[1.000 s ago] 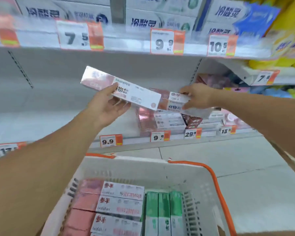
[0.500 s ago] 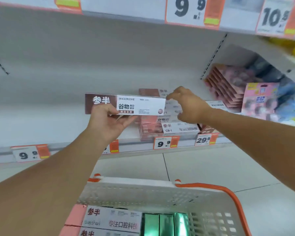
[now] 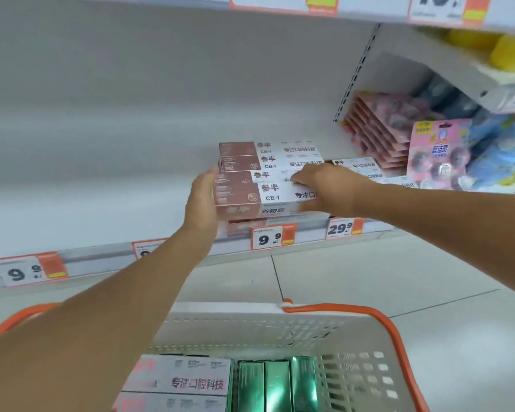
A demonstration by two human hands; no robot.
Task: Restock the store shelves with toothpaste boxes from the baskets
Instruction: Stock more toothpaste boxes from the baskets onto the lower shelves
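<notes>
Front toothpaste box (image 3: 268, 194): long, flat carton, brown-pink at its left end with a small round emblem, white along the rest with dark Chinese characters and "CB-1". It lies lengthwise at the front of a stack on the shelf, just above the 9.9 price tag.
Stack of toothpaste boxes (image 3: 269, 157): several cartons of the same brown-and-white design, laid flat and side by side toward the back wall, with at least one more layer showing underneath at the shelf edge.
Left hand (image 3: 201, 200): fingers straight and together, palm pressed flat against the brown left ends of the front boxes.
Right hand (image 3: 329, 185): laid over the right part of the front boxes, fingers on top and thumb against the front face, grasping the front carton.
Shelf (image 3: 87, 209): white, bare to the left of the stack, with a rail of price tags along its front edge.
9.9 price tag (image 3: 271, 237): white with an orange strip, directly below the stack; a 29.9 tag (image 3: 344, 228) sits to its right.
Neighbouring goods: more white cartons (image 3: 356, 165) just right of the stack, then a leaning pile of pink packs (image 3: 381, 126) farther right.
Basket (image 3: 280, 325): white plastic with orange handles, below the arms near the bottom of the view.
Basket contents: white-and-pink toothpaste boxes (image 3: 191, 379) on the left, shiny green boxes (image 3: 275, 385) standing beside them.
</notes>
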